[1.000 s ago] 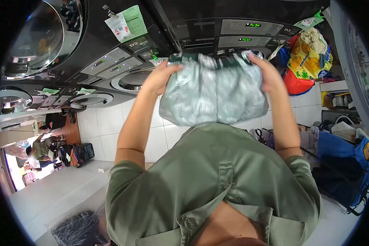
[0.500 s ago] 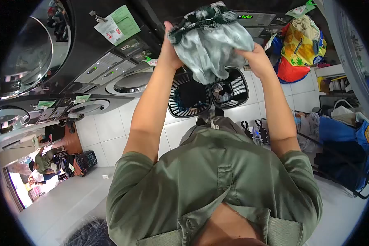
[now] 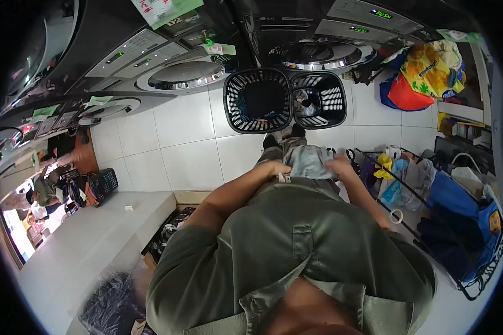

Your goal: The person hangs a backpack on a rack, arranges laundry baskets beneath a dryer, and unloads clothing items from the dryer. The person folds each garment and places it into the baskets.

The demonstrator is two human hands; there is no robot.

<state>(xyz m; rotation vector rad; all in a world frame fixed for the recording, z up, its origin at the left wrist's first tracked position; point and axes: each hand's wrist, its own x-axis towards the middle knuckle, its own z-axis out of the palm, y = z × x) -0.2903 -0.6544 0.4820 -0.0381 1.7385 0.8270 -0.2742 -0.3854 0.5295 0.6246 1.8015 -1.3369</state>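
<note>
A pale grey cloth garment (image 3: 309, 162) is low in front of my waist, between my two hands. The fingers of my left hand (image 3: 274, 168) are closed at its left edge. On the other side, my right hand (image 3: 341, 164) grips the right edge and is somewhat blurred. Folds hide the garment's exact shape. Beyond it, on the tiled floor, stand a larger black laundry basket (image 3: 233, 111) with dark cloth inside and a smaller black basket (image 3: 341, 97) with a few light and dark pieces in it.
Front-loading machines line the far side, with a round door (image 3: 318, 56) behind the baskets. A yellow and red bag (image 3: 425, 75) sits at the right. Nearer, a dark-framed rack (image 3: 397, 178) stands by blue bags (image 3: 458, 187). A white counter (image 3: 103, 223) runs along the left.
Both hands have come down from in front of the machines to my waist, bringing the garment with them. Its dark patterned part no longer shows. The view has shifted, revealing more floor.
</note>
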